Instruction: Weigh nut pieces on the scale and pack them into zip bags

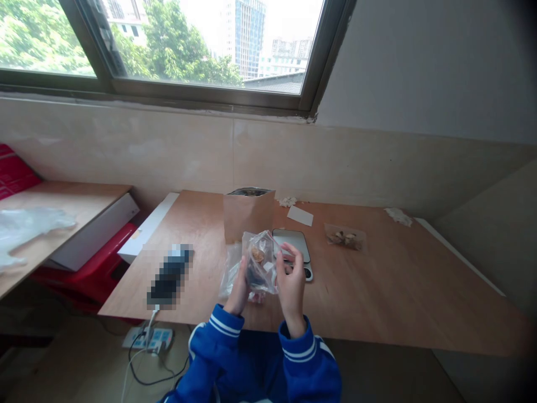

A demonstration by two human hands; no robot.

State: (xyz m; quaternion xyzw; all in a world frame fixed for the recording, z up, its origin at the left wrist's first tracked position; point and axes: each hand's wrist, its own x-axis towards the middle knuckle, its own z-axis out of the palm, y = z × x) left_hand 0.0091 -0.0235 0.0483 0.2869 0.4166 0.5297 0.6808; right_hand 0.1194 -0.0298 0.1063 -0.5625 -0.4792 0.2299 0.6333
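A clear plastic bag with a brownish round piece and darker bits inside is held up over the table's near side. My left hand grips its left edge, fingers mostly hidden behind it. At the right edge, my right hand has curled fingers pinching the plastic. Under and left of it lies more clear plastic, and something reddish shows below. Just behind stands a brown kraft paper pouch, open at the top. A small digital scale sits behind my right hand, partly covered by it.
To the right lies a clear bag of dried pieces. A white card and whitish scraps lie farther back. At left are a blurred-out dark device on a cable, a power strip below, and a red stool.
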